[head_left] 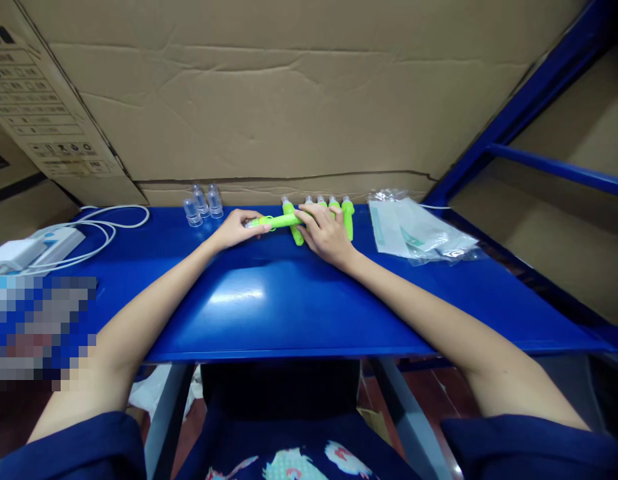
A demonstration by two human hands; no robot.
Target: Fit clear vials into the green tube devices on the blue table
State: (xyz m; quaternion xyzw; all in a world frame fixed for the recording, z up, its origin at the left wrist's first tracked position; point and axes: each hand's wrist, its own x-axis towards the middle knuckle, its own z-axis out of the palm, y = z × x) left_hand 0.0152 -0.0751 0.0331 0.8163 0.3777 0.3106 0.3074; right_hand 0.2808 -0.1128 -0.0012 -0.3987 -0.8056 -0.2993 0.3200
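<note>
Blue table (pixel 269 313), far edge against a cardboard wall (pixel 289 100). Left hand (pixel 236 230): fingers curled round the left end of a green pen (pixel 276 221), which lies crosswise, near the table's far edge. Right hand (pixel 326 233): palm down, fingers closed over the pen's right end, so both hands hold the one pen between them. Pen row (pixel 321 213): several more green pens side by side, pale tips toward the wall, partly hidden under the right hand; the rightmost one (pixel 348 217) shows clear of the fingers, and one at the left end of the row (pixel 293 223) lies just beneath the held pen. Clear caps (pixel 203 203): a small cluster standing left of the left hand, near the wall, apart from the pens. Plastic bags (pixel 419 230): a loose flat stack right of the pen row, close to it but not touching. White cable (pixel 109 223): looped at the table's left, running to a white device (pixel 33 250) at the left edge. Blue frame (pixel 539 87): slanted bars at the right.
</note>
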